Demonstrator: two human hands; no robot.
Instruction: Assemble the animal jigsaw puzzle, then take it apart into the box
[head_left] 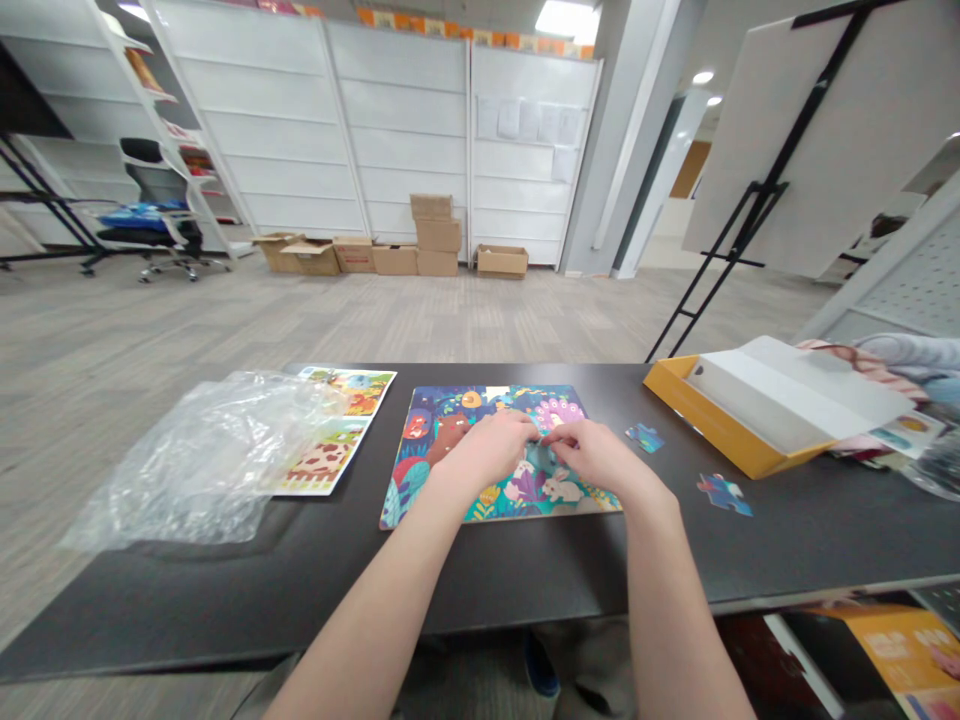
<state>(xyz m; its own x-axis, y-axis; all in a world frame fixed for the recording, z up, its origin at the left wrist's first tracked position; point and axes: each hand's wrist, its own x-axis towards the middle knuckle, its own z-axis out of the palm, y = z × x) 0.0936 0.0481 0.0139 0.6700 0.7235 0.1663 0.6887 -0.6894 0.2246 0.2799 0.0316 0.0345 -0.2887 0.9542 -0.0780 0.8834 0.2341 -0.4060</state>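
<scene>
A colourful animal jigsaw puzzle board (450,420) lies on the dark table (525,570) in front of me. My left hand (487,447) and my right hand (592,452) rest on its middle, fingertips meeting and pressing down on a puzzle piece (541,452) that is mostly hidden beneath them. Two loose blue puzzle pieces lie on the table to the right: a small one (645,437) and a larger one (724,494).
A crumpled clear plastic bag (202,460) lies at the left, partly over printed picture sheets (337,430). An open yellow box (757,405) with a white lid stands at the right. An easel, cardboard boxes and a chair stand on the floor beyond.
</scene>
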